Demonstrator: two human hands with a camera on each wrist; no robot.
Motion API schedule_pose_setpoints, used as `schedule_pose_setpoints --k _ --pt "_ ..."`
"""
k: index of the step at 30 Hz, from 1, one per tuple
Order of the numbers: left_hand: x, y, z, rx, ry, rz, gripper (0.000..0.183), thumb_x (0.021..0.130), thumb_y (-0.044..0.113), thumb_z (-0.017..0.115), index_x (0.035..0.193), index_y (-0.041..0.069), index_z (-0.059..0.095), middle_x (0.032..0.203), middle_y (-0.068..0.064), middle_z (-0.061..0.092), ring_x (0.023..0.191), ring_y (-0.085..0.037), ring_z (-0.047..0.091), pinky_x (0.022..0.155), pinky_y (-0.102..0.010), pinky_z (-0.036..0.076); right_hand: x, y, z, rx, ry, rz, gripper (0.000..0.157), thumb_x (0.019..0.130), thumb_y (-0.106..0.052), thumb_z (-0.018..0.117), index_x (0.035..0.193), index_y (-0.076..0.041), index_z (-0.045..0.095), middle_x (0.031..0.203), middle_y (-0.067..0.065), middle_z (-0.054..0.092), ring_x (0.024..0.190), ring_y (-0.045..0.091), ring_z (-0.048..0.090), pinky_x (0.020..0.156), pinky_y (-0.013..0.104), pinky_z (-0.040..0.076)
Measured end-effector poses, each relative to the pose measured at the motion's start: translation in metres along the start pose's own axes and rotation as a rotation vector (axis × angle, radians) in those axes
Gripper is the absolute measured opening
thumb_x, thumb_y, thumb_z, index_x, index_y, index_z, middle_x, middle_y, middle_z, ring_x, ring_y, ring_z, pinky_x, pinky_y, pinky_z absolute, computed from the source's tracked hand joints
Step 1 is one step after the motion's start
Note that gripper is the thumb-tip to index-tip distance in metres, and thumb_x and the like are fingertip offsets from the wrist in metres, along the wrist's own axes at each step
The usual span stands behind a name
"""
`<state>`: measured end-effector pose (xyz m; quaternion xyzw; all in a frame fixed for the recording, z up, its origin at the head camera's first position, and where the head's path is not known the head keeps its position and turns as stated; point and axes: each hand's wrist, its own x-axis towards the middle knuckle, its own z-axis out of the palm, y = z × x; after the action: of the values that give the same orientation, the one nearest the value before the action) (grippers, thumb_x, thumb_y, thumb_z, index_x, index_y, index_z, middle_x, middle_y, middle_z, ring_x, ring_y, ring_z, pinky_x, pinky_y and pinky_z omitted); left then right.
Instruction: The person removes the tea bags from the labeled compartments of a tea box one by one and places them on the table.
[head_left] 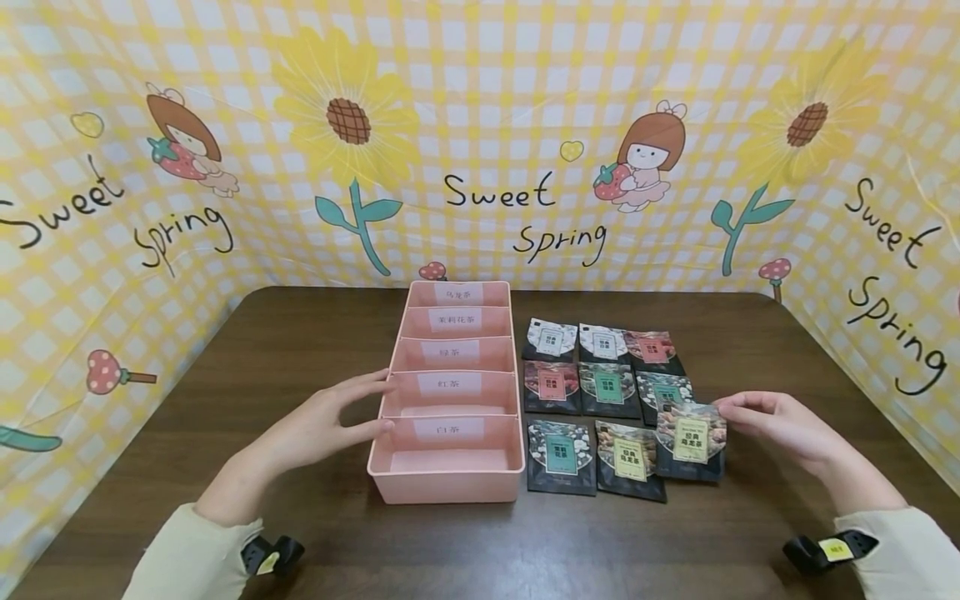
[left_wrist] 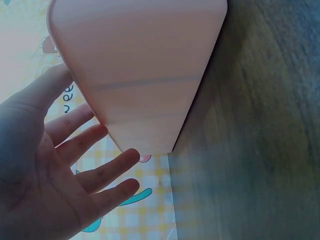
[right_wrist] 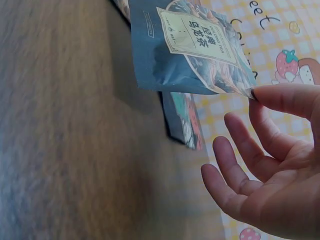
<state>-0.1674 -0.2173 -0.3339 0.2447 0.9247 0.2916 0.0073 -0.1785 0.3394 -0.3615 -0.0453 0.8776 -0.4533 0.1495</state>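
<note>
My right hand (head_left: 791,429) pinches an oolong tea sachet (head_left: 692,442) by its upper right corner. In the right wrist view the sachet (right_wrist: 200,45) hangs from thumb and forefinger above the table, its label yellowish; the other fingers (right_wrist: 227,192) curve loosely. Spread along the left side of a pink compartment box (head_left: 446,489), my left hand (head_left: 315,425) has its fingertips right at the rim. The left wrist view shows that hand (left_wrist: 55,170) with fingers apart against the box wall (left_wrist: 145,55). Paper labels with Chinese writing mark the box's compartments.
Rows of tea sachets lie right of the box: white-label ones (head_left: 551,340), red-label ones (head_left: 552,386), a green one (head_left: 609,387), a teal one (head_left: 561,457) and a yellow one (head_left: 630,458). A yellow checked cloth (head_left: 480,108) hangs behind the brown table (head_left: 315,325).
</note>
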Motion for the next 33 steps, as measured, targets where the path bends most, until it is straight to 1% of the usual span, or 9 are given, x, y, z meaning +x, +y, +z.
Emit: schedule_pose_setpoints --k 7,11,13,15,18,23,27,33 --pt "0.001 -0.001 0.000 0.000 0.001 0.003 0.052 0.085 0.038 0.066 0.129 0.013 0.055 0.143 -0.013 0.046 0.131 -0.032 0.044 0.103 -0.051 0.038 -0.002 0.007 -0.002 0.030 -0.057 0.011 0.040 0.097 -0.023 0.050 0.113 0.013 0.056 0.098 -0.016 0.063 0.089 -0.013 0.056 0.080 0.014 0.050" --pt "0.001 -0.001 0.001 -0.004 0.001 0.008 0.052 0.085 0.038 0.066 0.129 0.012 0.055 0.143 -0.012 0.046 0.131 -0.032 0.044 0.103 -0.051 0.038 -0.002 0.011 0.000 0.027 -0.073 0.050 0.040 0.096 -0.022 0.051 0.113 0.014 0.055 0.096 -0.011 0.063 0.087 -0.010 0.056 0.079 0.016 0.051" --pt "0.001 -0.001 0.001 -0.006 -0.001 0.009 0.052 0.085 0.038 0.066 0.129 0.012 0.055 0.143 -0.013 0.046 0.131 -0.033 0.044 0.103 -0.051 0.037 -0.001 0.013 0.001 0.015 -0.066 0.076 0.041 0.096 -0.023 0.052 0.113 0.015 0.054 0.096 -0.009 0.063 0.085 -0.009 0.056 0.077 0.017 0.052" --pt "0.001 -0.002 0.001 -0.009 -0.001 0.006 0.053 0.085 0.038 0.066 0.130 0.012 0.055 0.143 -0.013 0.046 0.131 -0.033 0.043 0.103 -0.051 0.037 -0.001 0.014 0.002 -0.010 -0.055 0.083 0.043 0.096 -0.023 0.053 0.114 0.016 0.053 0.097 -0.005 0.063 0.084 -0.009 0.055 0.076 0.018 0.052" --pt "0.001 -0.002 0.002 -0.011 0.000 -0.002 0.054 0.085 0.038 0.066 0.130 0.012 0.055 0.143 -0.012 0.045 0.132 -0.033 0.043 0.104 -0.051 0.037 0.000 0.014 0.004 -0.068 -0.032 0.096 0.044 0.095 -0.025 0.054 0.114 0.015 0.055 0.099 -0.001 0.064 0.081 -0.007 0.054 0.073 0.019 0.052" --pt "0.001 -0.003 0.002 -0.012 -0.003 -0.009 0.055 0.085 0.039 0.066 0.130 0.011 0.055 0.144 -0.012 0.045 0.132 -0.032 0.042 0.104 -0.051 0.037 0.000 0.013 0.006 -0.162 -0.009 0.108 0.042 0.094 -0.028 0.056 0.110 0.010 0.060 0.096 0.000 0.064 0.078 -0.002 0.051 0.069 0.022 0.050" --pt "0.001 -0.004 0.002 -0.011 -0.009 -0.019 0.055 0.084 0.039 0.066 0.130 0.011 0.054 0.145 -0.011 0.044 0.133 -0.031 0.041 0.105 -0.050 0.036 0.000 0.012 0.006 -0.205 0.006 0.131 0.041 0.092 -0.031 0.058 0.107 0.007 0.063 0.094 0.002 0.064 0.078 0.004 0.050 0.068 0.024 0.049" --pt "0.002 -0.005 0.003 -0.005 -0.009 -0.020 0.055 0.084 0.039 0.067 0.130 0.011 0.054 0.144 -0.012 0.044 0.133 -0.032 0.041 0.105 -0.050 0.036 0.000 0.009 0.007 -0.239 0.023 0.149 0.042 0.090 -0.034 0.060 0.107 0.005 0.064 0.103 0.013 0.065 0.083 0.013 0.051 0.069 0.026 0.048"
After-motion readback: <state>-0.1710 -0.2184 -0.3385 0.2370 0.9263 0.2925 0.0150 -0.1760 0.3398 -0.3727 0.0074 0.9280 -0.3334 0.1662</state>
